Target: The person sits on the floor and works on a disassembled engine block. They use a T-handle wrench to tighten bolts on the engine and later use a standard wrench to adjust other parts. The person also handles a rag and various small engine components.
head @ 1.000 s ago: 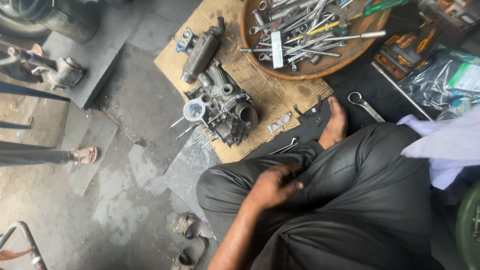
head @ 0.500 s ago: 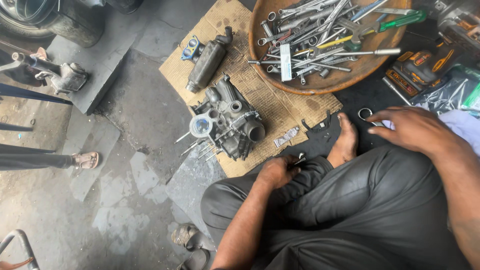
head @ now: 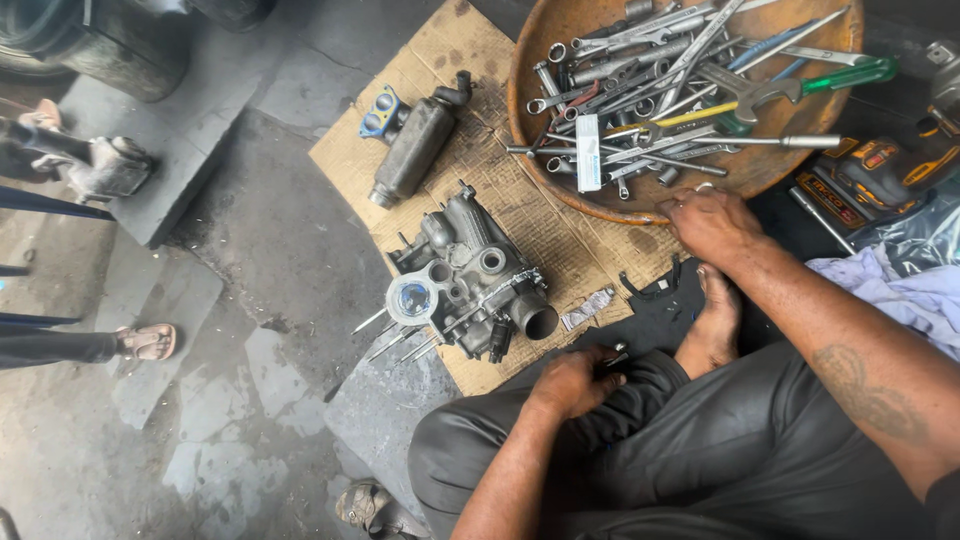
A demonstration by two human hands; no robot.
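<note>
A person sits cross-legged on a workshop floor, seen from above. The right hand (head: 712, 222) has come forward over the last second, from out of view to the near rim of a wide, round, rust-brown tray (head: 540, 60), where it now rests with fingers curled loosely downward; whether it pinches anything there is hard to tell, since the fingertips are turned away. This puts the hand within reach of the tools (head: 660, 95) heaped in the tray: steel spanners, sockets, and screwdrivers with green and yellow handles. The left hand (head: 575, 382) has stayed on the knee of the dark trousers, closed around a small dark metal part (head: 614, 357). Just ahead of that hand, on a sheet of worn, oil-stained cardboard (head: 455, 45), lies a grey cast-metal engine block (head: 468, 282), rough and lumpy, with round ports and thin studs sticking out. Further off on the cardboard sits a dull cylindrical metal piece (head: 412, 150) with a blue gasket at one end. The person's bare foot (head: 712, 325) rests beside the tray. An orange and black power tool (head: 880, 165) lies to the right. The floor is cracked grey concrete.
</note>
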